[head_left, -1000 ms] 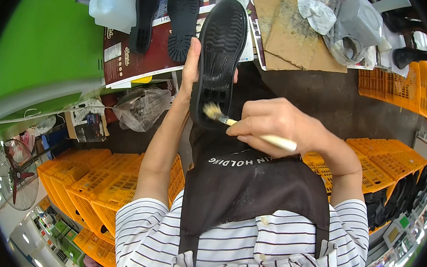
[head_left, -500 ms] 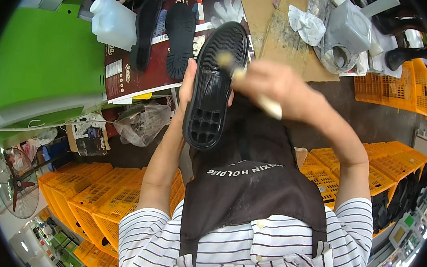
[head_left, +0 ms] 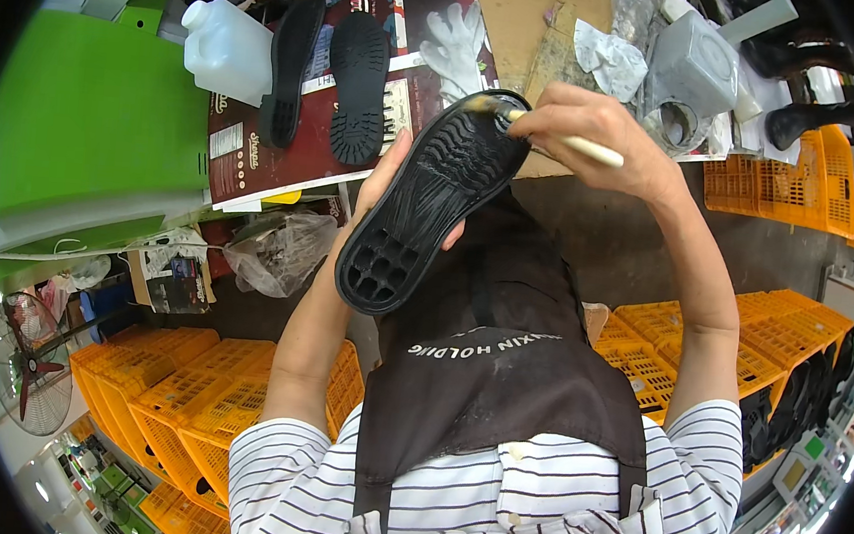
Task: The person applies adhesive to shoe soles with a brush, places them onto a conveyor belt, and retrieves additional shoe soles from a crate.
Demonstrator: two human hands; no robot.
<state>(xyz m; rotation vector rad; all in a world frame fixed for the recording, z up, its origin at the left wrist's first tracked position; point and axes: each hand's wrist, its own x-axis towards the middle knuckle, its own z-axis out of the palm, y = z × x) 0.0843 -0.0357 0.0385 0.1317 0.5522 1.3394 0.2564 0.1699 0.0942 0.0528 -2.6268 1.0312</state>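
A black shoe sole [head_left: 430, 202] is held up before my apron, tilted with its upper end to the right. My left hand [head_left: 386, 171] grips it from beneath, thumb along the left edge and fingertips showing at the right edge. In my right hand [head_left: 598, 130] is a brush [head_left: 592, 150] with a pale handle. Its bristles touch the sole's inner face near the upper rim. That face looks glossy, with wavy ridges and square hollows at the lower end. Two more black soles [head_left: 358, 86] lie on the table beyond my left hand.
A white jug [head_left: 225, 48] stands at the table's left beside a green machine [head_left: 87, 130]. White gloves [head_left: 454, 50] lie beyond the held sole. At the right are crumpled paper [head_left: 609, 60] and a cloudy square container [head_left: 697, 62]. Orange crates [head_left: 201, 400] stand on both sides.
The sole has tilted, its upper end moving right and its lower end left. My right hand has moved up and right, bringing the brush from the sole's middle to its upper rim.
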